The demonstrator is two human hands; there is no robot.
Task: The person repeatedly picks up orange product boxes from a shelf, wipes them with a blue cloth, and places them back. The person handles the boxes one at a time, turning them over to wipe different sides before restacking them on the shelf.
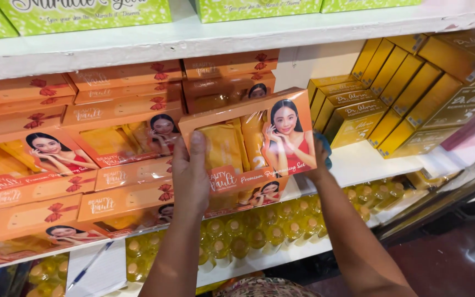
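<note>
An orange gift box (248, 146) with a clear window and a printed portrait is held up in front of a shelf, tilted slightly. My left hand (189, 175) grips its left edge, thumb on the front. At the box's right edge my right hand (319, 159) is mostly hidden behind it, together with a bit of blue cloth (325, 151). Behind the box, stacks of the same orange boxes (122, 118) fill the middle shelf.
Yellow-gold cartons (408, 93) are stacked at the right on the white shelf (358, 162). Rows of small yellow bottles (248, 236) stand on the shelf below. Green boxes (83, 14) line the top shelf. A paper sheet with a pen (92, 269) lies lower left.
</note>
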